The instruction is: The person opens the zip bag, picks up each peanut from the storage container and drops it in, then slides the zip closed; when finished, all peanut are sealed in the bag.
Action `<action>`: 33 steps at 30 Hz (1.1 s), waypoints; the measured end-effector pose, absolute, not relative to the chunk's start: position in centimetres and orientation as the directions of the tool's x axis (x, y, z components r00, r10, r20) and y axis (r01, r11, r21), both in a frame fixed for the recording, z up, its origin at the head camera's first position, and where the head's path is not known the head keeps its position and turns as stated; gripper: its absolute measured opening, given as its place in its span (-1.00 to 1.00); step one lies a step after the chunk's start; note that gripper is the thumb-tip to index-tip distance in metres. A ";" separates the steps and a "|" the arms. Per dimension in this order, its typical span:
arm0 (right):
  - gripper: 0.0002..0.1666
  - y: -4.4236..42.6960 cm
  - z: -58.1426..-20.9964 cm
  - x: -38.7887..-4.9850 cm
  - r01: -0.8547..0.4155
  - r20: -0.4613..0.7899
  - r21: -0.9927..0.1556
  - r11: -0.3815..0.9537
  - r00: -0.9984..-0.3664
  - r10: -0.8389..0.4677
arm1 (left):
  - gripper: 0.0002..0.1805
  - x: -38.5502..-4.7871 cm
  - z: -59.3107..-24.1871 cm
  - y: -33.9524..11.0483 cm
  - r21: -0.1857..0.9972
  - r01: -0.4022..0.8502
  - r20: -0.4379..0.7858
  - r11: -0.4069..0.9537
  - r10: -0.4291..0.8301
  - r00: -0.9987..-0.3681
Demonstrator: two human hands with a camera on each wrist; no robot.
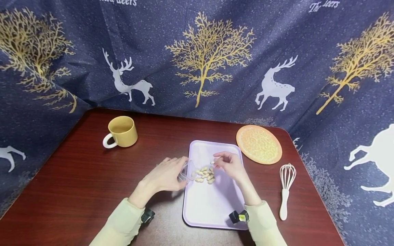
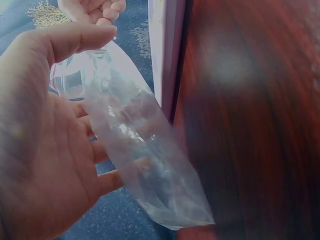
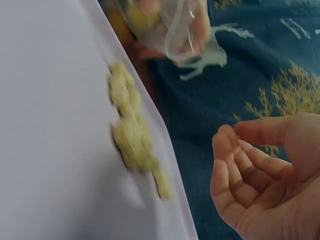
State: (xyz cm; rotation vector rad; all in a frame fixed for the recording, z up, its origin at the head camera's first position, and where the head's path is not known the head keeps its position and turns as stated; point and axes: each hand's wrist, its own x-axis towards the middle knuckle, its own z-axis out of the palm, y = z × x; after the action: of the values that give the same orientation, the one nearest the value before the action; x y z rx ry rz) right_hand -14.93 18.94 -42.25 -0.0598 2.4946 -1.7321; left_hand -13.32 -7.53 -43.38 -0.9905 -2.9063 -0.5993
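My left hand [image 1: 167, 175] grips a clear plastic bag [image 1: 186, 172] at the tray's left edge. In the left wrist view the bag [image 2: 145, 145] hangs between the thumb and the spread fingers, its mouth held open. Several peanuts [image 1: 204, 173] lie in a loose pile on the lilac tray [image 1: 209, 208], just right of the bag. My right hand [image 1: 230, 165] is above the pile, thumb and fingertips together around a small pale piece, apparently a peanut [image 1: 212, 162]. The right wrist view shows the pinching hand [image 3: 265, 175] beside the blurred peanuts [image 3: 131, 137], the piece itself hidden.
A yellow mug [image 1: 126, 135] with a white handle stands at the back left. Behind the tray to the right lies a round orange-and-yellow mat [image 1: 259, 144]. A white whisk [image 1: 285, 198] is right of the tray. A deer-patterned cloth [image 1: 166, 68] hangs behind the table.
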 end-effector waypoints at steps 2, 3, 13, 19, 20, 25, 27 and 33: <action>-0.71 19.5 -42.2 -15.4 0.020 -0.044 -0.915 0.403 -0.998 -0.051 | -0.29 -13.3 -43.3 -7.6 0.355 0.584 0.124 0.730 0.582 -0.803; -0.73 19.8 -42.3 -15.6 0.006 -0.027 -0.899 0.437 -0.999 -0.041 | -0.30 -13.3 -43.3 -7.6 0.357 0.582 0.121 0.731 0.582 -0.804; -0.77 20.9 -44.3 -17.4 -0.222 0.099 -0.714 0.664 -0.971 -0.218 | -0.32 -13.2 -43.3 -7.6 0.376 0.561 0.086 0.737 0.576 -0.813; -0.72 20.9 -45.1 -17.8 -0.228 0.053 -0.665 0.711 -0.964 -0.259 | -0.30 -13.2 -43.4 -7.8 0.369 0.560 0.068 0.742 0.579 -0.812; -0.71 20.9 -45.2 -17.8 -0.226 0.048 -0.666 0.711 -0.964 -0.261 | -0.29 -13.2 -43.4 -7.8 0.367 0.559 0.066 0.744 0.578 -0.813; -0.72 20.9 -45.7 -17.9 -0.227 0.051 -0.663 0.714 -0.964 -0.259 | -0.29 -13.2 -43.6 -7.8 0.361 0.550 0.045 0.754 0.575 -0.817; -0.74 20.8 -45.8 -17.8 -0.215 0.048 -0.658 0.721 -0.968 -0.246 | -0.31 -13.2 -43.6 -7.8 0.360 0.544 0.035 0.758 0.572 -0.820; -0.78 20.4 -46.1 -17.7 -0.184 0.046 -0.631 0.754 -0.979 -0.200 | -0.32 -13.1 -43.8 -7.6 0.361 0.531 0.020 0.767 0.562 -0.827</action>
State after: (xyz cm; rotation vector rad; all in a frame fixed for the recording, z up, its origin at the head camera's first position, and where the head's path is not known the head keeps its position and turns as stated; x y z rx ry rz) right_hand -17.66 20.37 -46.06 -0.3201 2.9191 -1.0454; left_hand -13.13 -7.65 -43.82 -0.9412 -3.0366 -0.5761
